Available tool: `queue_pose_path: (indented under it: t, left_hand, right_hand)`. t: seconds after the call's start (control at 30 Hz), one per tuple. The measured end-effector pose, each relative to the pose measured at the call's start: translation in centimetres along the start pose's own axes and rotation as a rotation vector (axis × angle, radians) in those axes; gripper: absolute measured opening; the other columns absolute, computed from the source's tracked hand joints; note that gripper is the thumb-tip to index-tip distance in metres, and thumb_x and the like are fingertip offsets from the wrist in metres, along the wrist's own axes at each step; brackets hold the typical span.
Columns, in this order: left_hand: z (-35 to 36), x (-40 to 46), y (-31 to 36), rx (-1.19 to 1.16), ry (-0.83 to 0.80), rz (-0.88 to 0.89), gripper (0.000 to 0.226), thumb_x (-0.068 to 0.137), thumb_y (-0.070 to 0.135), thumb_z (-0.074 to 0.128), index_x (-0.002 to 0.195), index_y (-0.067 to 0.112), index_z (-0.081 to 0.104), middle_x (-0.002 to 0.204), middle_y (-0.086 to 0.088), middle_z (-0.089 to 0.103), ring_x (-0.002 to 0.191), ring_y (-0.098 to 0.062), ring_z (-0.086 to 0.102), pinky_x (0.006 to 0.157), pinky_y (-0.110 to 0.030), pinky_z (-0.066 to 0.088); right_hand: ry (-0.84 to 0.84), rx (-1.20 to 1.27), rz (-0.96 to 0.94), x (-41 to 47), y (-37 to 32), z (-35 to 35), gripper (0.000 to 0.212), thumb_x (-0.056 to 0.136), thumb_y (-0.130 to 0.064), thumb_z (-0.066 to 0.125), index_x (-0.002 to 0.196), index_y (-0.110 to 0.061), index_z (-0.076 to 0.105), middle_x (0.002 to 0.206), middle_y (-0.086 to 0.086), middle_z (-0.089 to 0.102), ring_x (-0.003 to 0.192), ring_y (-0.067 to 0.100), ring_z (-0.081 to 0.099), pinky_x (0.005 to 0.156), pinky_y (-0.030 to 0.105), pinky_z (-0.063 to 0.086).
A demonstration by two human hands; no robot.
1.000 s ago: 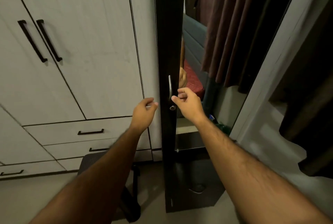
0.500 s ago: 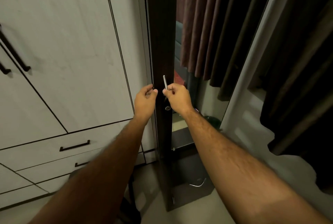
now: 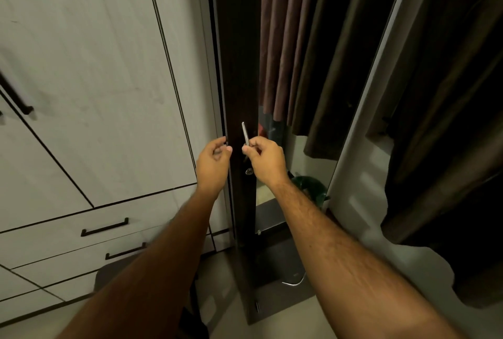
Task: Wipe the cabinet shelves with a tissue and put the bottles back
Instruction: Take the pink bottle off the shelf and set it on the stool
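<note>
Since the earlier frames the dark cabinet door has swung nearly edge-on to the camera and the view has shifted left – less of the mirror reflection shows now, and both hands sit closer together at frame centre. Right hand pinches the lower end of the slim metal handle on the door's edge, fingers curled round it. Left hand is at the door's left edge, fingers curled at it with the thumb tip near the edge – can't tell if it actually grips the edge or just touches. Round keyhole just below the right hand. White wardrobe doors fill the left of frame, drawers with black bar pulls lower left. Brown curtains upper right. A green object shows right of the door, low – too dim to identify. Shelves, tissue and bottles not visible
</note>
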State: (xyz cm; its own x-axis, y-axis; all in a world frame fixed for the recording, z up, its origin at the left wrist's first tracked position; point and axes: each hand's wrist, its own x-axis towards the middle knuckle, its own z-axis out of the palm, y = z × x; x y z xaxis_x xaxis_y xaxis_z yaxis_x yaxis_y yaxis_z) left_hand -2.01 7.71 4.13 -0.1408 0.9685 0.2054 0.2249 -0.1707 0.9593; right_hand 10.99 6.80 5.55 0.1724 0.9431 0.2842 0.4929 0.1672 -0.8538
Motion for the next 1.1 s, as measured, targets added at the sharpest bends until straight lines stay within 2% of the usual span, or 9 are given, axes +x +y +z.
queue_pose_path:
  t: [0.1,0.2,0.37,0.53,0.73,0.9,1.0,1.1]
  left_hand:
    - [0.3,-1.1,0.5,0.003,0.022,-0.004,0.035,0.096,0.025,0.057,0.13,0.017,0.057,0.107,0.009,0.062,0.103,-0.007,0.061,0.096,-0.043,0.053]
    - [0.5,-2.4,0.7,0.004,0.055,-0.001,0.031,0.096,0.03,0.057,0.124,0.018,0.06,0.102,0.015,0.063,0.101,-0.005,0.063,0.093,-0.044,0.054]
    - [1.7,-5.2,1.0,0.004,0.125,0.002,0.028,0.095,0.035,0.057,0.118,0.021,0.063,0.104,0.012,0.066,0.101,-0.007,0.064,0.09,-0.045,0.055]
    - [2.9,-8.1,1.7,0.011,0.173,0.002,0.026,0.095,0.033,0.058,0.118,0.021,0.063,0.105,0.009,0.067,0.1,-0.006,0.064,0.09,-0.044,0.056]
    - [3.9,-11.1,2.4,0.029,0.193,-0.002,0.032,0.095,0.03,0.058,0.124,0.016,0.062,0.112,0.005,0.067,0.102,-0.006,0.064,0.092,-0.043,0.055]
    - [4.8,-13.4,3.1,0.032,0.206,-0.005,0.031,0.093,0.03,0.061,0.121,0.017,0.064,0.109,0.004,0.069,0.101,-0.008,0.065,0.09,-0.045,0.055]
    - [5.6,-14.9,3.6,0.037,0.21,-0.003,0.03,0.093,0.029,0.061,0.12,0.017,0.064,0.106,0.006,0.069,0.099,-0.007,0.065,0.09,-0.041,0.056]
    - [6.6,-16.6,4.1,0.025,0.22,0.01,0.028,0.093,0.027,0.062,0.12,0.017,0.063,0.103,0.008,0.068,0.096,-0.002,0.064,0.088,-0.032,0.056]
  right_hand:
    - [-0.026,0.02,0.001,-0.8,0.0,-0.8,0.01,0.094,-0.024,0.062,0.09,-0.016,0.067,0.076,0.0,0.065,0.065,0.005,0.059,0.048,0.007,0.04]
    - [-0.06,0.053,0.003,-1.6,0.2,-1.8,0.009,0.094,-0.024,0.062,0.089,-0.018,0.067,0.075,-0.002,0.064,0.066,0.004,0.058,0.052,0.01,0.041]
    - [-0.121,0.1,-0.022,-3.2,0.9,-4.1,0.01,0.094,-0.021,0.063,0.089,-0.014,0.068,0.072,-0.001,0.062,0.063,0.006,0.056,0.05,0.011,0.042]
    - [-0.168,0.153,-0.028,-4.5,1.7,-6.1,0.009,0.094,-0.021,0.063,0.088,-0.015,0.069,0.071,-0.002,0.062,0.066,0.008,0.058,0.056,0.021,0.052]
    - [-0.216,0.184,-0.037,-5.9,2.5,-8.1,0.01,0.093,-0.02,0.064,0.088,-0.014,0.069,0.072,-0.001,0.064,0.064,0.008,0.059,0.053,0.02,0.051]
    - [-0.247,0.193,-0.05,-7.1,3.2,-10.0,0.009,0.093,-0.02,0.064,0.09,-0.015,0.07,0.081,0.003,0.069,0.077,0.016,0.066,0.061,0.025,0.057]
    - [-0.254,0.21,-0.055,-8.0,3.9,-11.1,0.009,0.093,-0.022,0.062,0.092,-0.017,0.07,0.083,0.001,0.07,0.079,0.015,0.067,0.066,0.03,0.059]
    - [-0.264,0.23,-0.054,-9.0,4.6,-12.2,0.01,0.094,-0.025,0.061,0.091,-0.02,0.069,0.082,-0.004,0.07,0.079,0.01,0.066,0.067,0.027,0.056]
